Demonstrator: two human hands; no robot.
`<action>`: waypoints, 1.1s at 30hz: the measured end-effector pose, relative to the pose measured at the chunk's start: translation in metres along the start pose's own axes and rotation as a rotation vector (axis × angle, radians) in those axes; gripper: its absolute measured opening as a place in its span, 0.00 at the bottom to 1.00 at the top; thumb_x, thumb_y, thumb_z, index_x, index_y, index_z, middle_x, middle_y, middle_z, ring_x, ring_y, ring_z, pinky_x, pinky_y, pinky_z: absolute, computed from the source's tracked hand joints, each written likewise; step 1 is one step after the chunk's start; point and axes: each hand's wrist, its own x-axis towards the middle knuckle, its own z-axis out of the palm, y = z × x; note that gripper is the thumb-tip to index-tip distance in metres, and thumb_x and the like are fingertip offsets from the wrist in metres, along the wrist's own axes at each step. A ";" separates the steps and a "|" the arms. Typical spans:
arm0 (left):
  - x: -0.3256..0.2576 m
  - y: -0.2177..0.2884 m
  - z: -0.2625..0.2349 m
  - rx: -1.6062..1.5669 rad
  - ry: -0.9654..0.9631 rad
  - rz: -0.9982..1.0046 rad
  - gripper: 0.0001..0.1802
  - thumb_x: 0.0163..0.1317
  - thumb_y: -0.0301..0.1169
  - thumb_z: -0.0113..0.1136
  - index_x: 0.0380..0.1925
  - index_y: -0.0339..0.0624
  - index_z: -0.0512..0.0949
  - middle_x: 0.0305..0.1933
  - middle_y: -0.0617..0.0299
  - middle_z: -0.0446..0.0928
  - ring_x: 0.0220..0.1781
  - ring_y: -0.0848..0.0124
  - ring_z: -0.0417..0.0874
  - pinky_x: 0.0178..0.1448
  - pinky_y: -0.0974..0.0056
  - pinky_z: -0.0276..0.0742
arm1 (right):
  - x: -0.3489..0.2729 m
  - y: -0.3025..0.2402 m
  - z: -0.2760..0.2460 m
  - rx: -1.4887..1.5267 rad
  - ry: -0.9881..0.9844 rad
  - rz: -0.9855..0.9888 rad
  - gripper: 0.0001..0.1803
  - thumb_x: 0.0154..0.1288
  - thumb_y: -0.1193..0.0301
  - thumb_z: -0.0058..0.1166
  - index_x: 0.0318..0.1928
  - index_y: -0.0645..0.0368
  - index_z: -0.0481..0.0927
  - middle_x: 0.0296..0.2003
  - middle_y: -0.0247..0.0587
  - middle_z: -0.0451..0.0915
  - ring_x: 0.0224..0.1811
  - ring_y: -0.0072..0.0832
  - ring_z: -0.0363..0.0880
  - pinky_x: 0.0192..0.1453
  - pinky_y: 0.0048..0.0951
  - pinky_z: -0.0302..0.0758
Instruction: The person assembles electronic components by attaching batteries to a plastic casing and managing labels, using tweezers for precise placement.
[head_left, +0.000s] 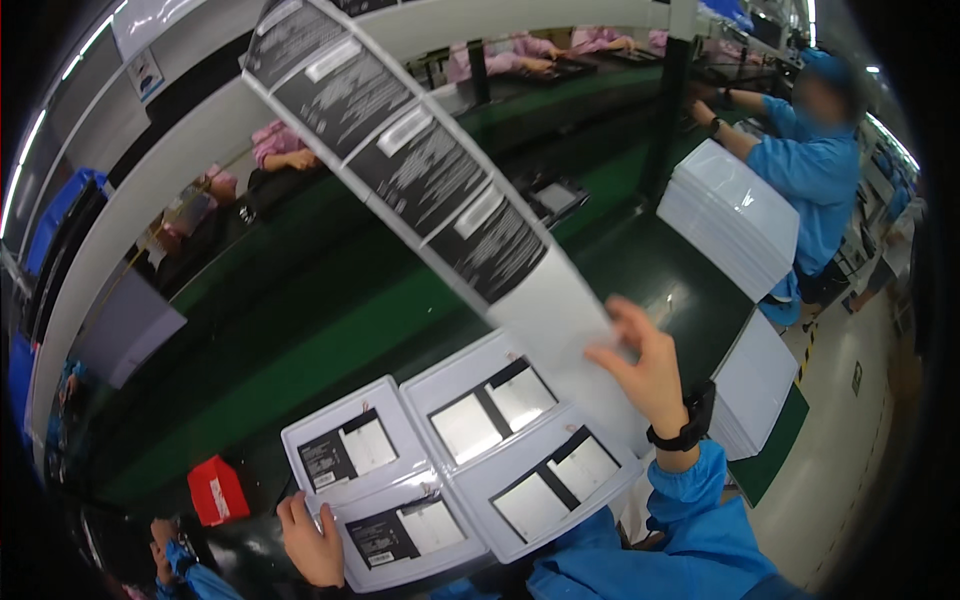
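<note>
A long strip of black printed labels (420, 170) on pale backing slants down from the upper left, and its lower end is blank. At the right edge of that blank end, my right hand (650, 370) is closed on the strip, thumb over its face; the fingers are slightly blurred. Below lie a left white plastic tray (385, 492) and a right white plastic tray (450, 475), side by side. They hold flat silver and black battery packs (465, 430); those on the left show printed black labels. My left hand (312, 540) grips the left tray's left edge.
A red box (217, 490) sits left of the trays on the dark green bench. Stacks of white trays (735, 215) stand at the right. A co-worker in blue (815, 170) is beyond them, and another person's hand (162, 550) shows at lower left. A pale shelf beam (180, 130) arches overhead.
</note>
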 end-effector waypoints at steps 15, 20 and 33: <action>0.027 0.285 -0.049 -1.954 -1.362 0.393 0.30 0.78 0.41 0.53 0.70 0.32 0.66 0.67 0.40 0.75 0.69 0.50 0.79 0.71 0.46 0.78 | -0.146 0.001 -0.124 0.037 -0.739 0.588 0.13 0.56 0.70 0.79 0.35 0.62 0.86 0.33 0.41 0.89 0.34 0.17 0.85 0.37 0.20 0.78; 0.003 0.281 -0.022 -1.919 -1.171 0.195 0.15 0.75 0.26 0.57 0.59 0.33 0.77 0.53 0.58 0.84 0.54 0.71 0.84 0.60 0.64 0.80 | -0.106 -0.015 -0.099 0.042 -0.098 -0.076 0.15 0.50 0.76 0.77 0.41 0.63 0.89 0.46 0.48 0.89 0.43 0.37 0.89 0.45 0.30 0.84; -0.001 0.276 -0.021 -1.887 -1.144 0.193 0.15 0.74 0.27 0.60 0.57 0.34 0.79 0.53 0.60 0.84 0.53 0.73 0.84 0.58 0.67 0.80 | -0.049 -0.044 -0.046 -0.011 -0.107 -0.447 0.11 0.51 0.80 0.74 0.37 0.60 0.90 0.38 0.41 0.89 0.33 0.31 0.89 0.34 0.25 0.84</action>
